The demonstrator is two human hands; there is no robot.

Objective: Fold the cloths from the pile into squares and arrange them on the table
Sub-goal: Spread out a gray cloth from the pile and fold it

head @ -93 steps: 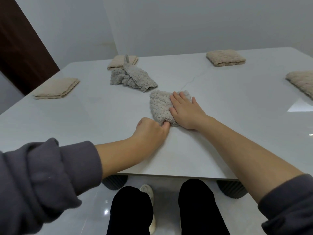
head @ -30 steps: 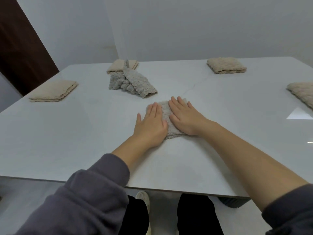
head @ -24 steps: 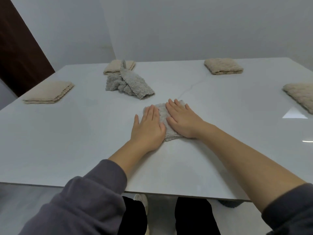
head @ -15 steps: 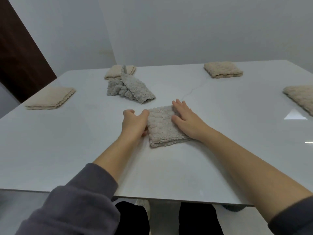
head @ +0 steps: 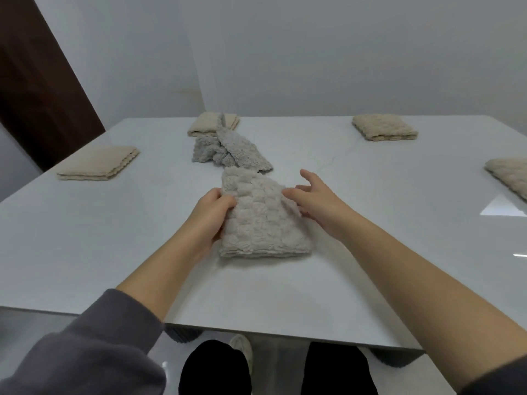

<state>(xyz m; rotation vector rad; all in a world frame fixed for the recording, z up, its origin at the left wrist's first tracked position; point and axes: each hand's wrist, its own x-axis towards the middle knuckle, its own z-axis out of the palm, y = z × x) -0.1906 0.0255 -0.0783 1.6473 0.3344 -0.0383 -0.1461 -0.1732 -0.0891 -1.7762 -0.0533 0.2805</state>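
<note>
A folded grey waffle cloth [head: 261, 220] is lifted and tilted above the middle of the white table [head: 85, 238]. My left hand [head: 209, 216] grips its left edge, thumb on top. My right hand [head: 315, 199] holds its right edge with the fingers spread loosely; the grip there is partly hidden. Behind it lies the crumpled grey pile of cloths [head: 228, 151]. Folded beige squares lie around the table: one at the left [head: 98, 163], one at the back left [head: 212, 126], one at the back right [head: 385, 131], one at the right edge [head: 510, 175].
A dark brown door [head: 37, 89] stands at the far left beside the grey wall. My legs and a shoe [head: 242, 349] show below the table's near edge. Bare tabletop lies in front of the held cloth.
Both hands went from pressing flat on the folded cloth to taking its side edges. The cloth has risen off the table and come closer to me.
</note>
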